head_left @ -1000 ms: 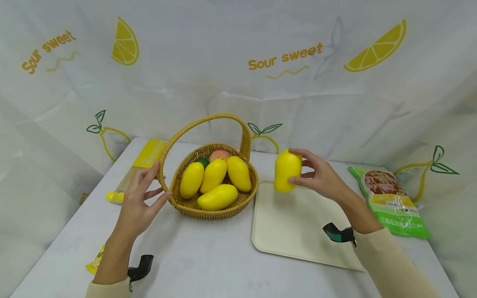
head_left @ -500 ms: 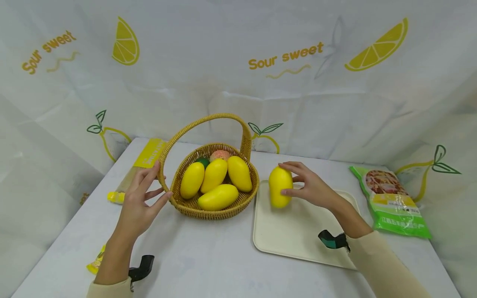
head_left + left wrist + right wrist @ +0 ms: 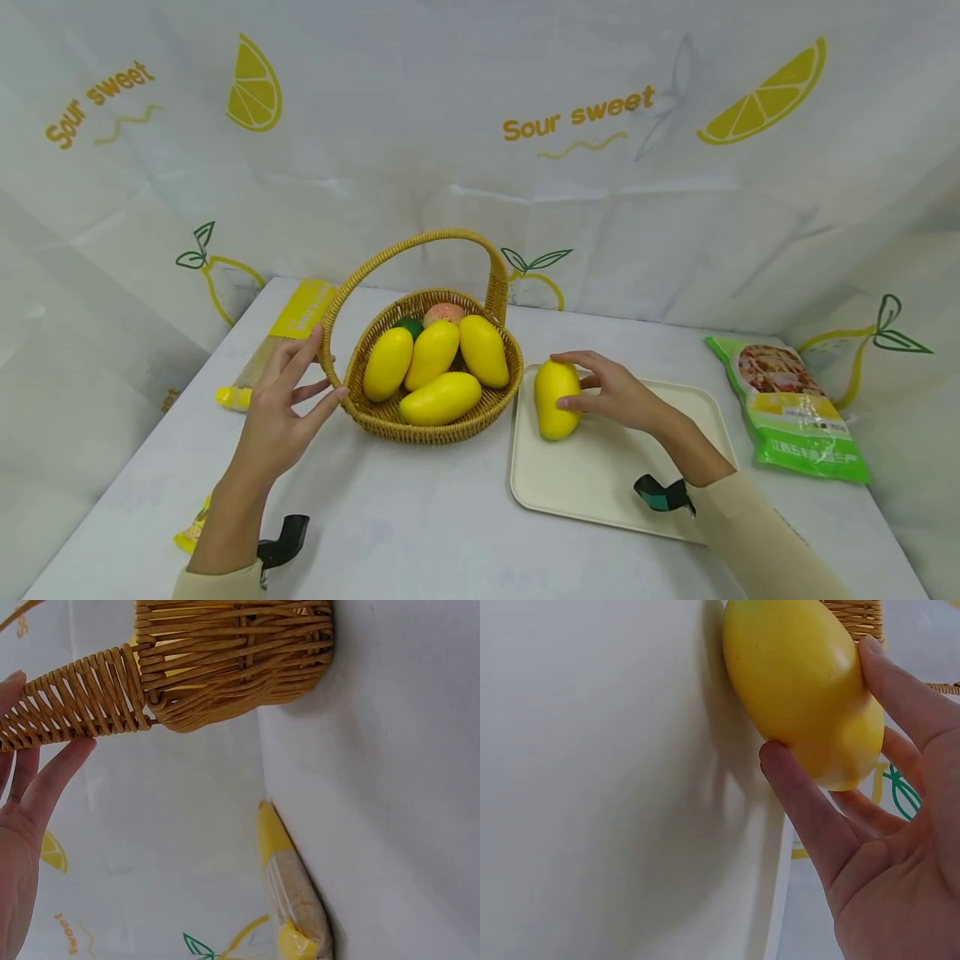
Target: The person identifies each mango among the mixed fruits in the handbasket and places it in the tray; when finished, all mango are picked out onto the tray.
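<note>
A yellow mango (image 3: pixel 557 402) is held by my right hand (image 3: pixel 617 395), thumb on the near side and fingers round its top and far side. It is at the left part of the cream tray (image 3: pixel 592 479); whether it touches the surface I cannot tell. In the right wrist view the thumb and fingers press the mango (image 3: pixel 802 682) from both sides. My left hand (image 3: pixel 277 421) grips the left side of the wicker basket's handle (image 3: pixel 431 237) between thumb and fingers. Inside the basket (image 3: pixel 435 433) lie several mangoes (image 3: pixel 440 399), a pinkish round fruit (image 3: pixel 444 313) and something dark green (image 3: pixel 410 326).
Right of the tray lies a green food packet (image 3: pixel 798 408). Behind my left hand is a long yellow-and-clear packet (image 3: pixel 288 325). A small yellow packet (image 3: pixel 193 529) is partly hidden by my left forearm. A printed white curtain (image 3: pixel 420 167) hangs behind the table.
My right hand has lowered the mango and brought it slightly left, down to the tray's left part. My left hand and the basket have stayed in place.
</note>
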Motion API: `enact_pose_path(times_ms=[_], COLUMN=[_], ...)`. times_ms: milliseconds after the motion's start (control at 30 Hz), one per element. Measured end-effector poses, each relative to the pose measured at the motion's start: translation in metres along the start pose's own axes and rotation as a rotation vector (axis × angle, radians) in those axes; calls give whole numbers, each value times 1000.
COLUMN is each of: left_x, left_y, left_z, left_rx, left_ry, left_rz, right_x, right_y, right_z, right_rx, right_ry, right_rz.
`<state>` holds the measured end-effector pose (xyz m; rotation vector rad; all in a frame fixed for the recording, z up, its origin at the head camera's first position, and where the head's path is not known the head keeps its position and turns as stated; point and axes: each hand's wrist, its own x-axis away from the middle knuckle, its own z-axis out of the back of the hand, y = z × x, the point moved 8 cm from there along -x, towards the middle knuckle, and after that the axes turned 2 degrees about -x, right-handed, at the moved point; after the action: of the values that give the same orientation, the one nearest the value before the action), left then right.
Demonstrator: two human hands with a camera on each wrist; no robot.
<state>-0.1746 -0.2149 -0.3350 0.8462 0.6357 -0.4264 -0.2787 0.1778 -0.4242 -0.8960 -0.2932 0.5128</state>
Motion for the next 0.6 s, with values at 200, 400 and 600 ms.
enact_pose_path(times_ms=[200,400,600], left_x=[0,1,0], left_y=[0,1,2], left_z=[1,1,1], left_rx=[-5,-9,-8], left_ry=[-3,-5,2], left_rz=[7,7,-1], right_x=[-1,0,0], right_y=[1,2,1], right_z=[0,-1,-2], right_rx=[19,28,55], right_ry=[4,4,-13], right_rz=[-18,-13,-15])
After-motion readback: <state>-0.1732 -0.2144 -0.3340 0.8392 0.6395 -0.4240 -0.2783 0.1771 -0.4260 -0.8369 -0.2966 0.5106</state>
